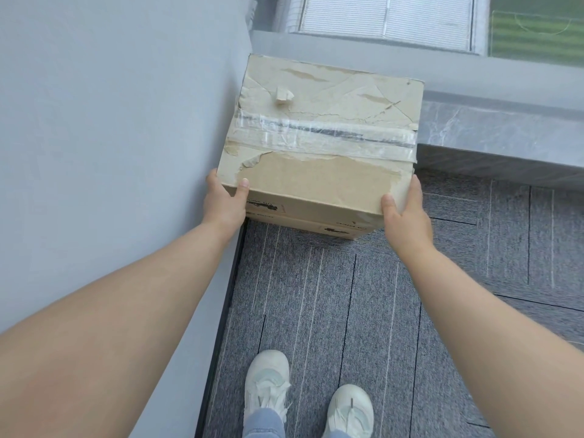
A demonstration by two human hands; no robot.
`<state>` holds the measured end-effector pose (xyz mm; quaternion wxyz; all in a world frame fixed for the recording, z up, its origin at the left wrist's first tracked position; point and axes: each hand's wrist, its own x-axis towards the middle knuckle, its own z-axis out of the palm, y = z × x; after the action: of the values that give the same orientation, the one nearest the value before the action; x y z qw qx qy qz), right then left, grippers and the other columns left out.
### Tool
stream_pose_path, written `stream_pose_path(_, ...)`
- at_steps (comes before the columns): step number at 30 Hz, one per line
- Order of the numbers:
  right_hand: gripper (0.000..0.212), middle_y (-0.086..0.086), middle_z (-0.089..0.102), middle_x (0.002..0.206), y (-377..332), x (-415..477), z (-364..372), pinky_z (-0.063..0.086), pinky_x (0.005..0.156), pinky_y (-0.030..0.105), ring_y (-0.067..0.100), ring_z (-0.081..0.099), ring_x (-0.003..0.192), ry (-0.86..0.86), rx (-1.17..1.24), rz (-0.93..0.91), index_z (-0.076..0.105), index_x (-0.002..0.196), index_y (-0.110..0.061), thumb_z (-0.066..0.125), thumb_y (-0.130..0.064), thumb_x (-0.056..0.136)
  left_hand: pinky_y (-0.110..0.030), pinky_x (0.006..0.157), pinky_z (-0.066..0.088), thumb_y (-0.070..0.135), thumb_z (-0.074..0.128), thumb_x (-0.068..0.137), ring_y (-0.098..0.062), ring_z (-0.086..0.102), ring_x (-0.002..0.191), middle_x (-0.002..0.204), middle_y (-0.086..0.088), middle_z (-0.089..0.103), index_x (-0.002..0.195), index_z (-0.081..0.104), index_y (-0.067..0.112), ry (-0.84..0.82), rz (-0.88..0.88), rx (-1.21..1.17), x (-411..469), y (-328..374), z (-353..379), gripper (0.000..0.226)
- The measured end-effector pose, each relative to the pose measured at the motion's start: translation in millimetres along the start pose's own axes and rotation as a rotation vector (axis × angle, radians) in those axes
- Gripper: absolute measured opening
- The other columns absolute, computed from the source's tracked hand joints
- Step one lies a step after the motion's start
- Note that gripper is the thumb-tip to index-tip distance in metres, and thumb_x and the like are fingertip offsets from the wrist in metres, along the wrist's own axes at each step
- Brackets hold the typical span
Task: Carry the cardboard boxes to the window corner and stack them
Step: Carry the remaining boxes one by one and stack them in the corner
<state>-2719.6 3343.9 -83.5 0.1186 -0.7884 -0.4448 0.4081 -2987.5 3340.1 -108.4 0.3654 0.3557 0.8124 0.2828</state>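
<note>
So, top box (319, 134) sits in the window corner, on a second box (328, 227) under it; only a strip of the lower one's printed front shows below the top one's near edge. Top box looks roughly square with the one below, maybe a touch off, can't tell for sure. Its lid is scuffed, paper layer torn, clear tape across the middle, a small curl of torn card sticking up near the far left.

My left hand (222, 200) grips the near-left corner, thumb on the lid, fingers wrapped round the side. My right hand (406, 213) does the same on the near-right corner, thumb on the front edge. Both are clamped on the top box, not spread free.

Progress, as I judge it: at least two boxes stacked here, so this placement is about done; left to do is let go, maybe nudge it flush. Whether more boxes wait elsewhere, can't tell.

Room: grey wall (110, 121) tight on the left side of the stack, stone-look sill (505, 131) to the right, window (385, 20) w/ blinds above. Floor is grey carpet tiles (316, 295) w/ thin stripes. My white shoes (268, 384) stand just back from the stack.
</note>
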Motion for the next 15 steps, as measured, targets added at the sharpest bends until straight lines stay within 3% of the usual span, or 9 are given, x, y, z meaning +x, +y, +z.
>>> stream_pose_path(11,0.063,0.017,0.047,0.135,1,2,0,0.039,0.097,0.045,0.038,0.047,0.118,0.006,-0.046,-0.001,0.001,0.149,-0.032,0.036,-0.042,0.098,-0.032,0.104,0.036,0.031,0.050,0.093,-0.025,0.046,0.124,0.137,-0.008,0.046,0.141,0.025,0.009,0.007,-0.051,0.105,-7,14,-4,0.058)
stream_pose_path(15,0.069,0.014,0.040,0.144,-2,0,-8,0.037,0.101,0.046,0.036,0.043,0.126,-0.028,-0.052,0.013,0.002,0.150,-0.023,0.042,-0.039,0.096,-0.034,0.104,0.037,0.029,0.051,0.093,-0.025,0.045,0.124,0.139,-0.007,0.043,0.142,0.024,0.010,0.014,-0.084,0.130,-11,22,-8,0.059)
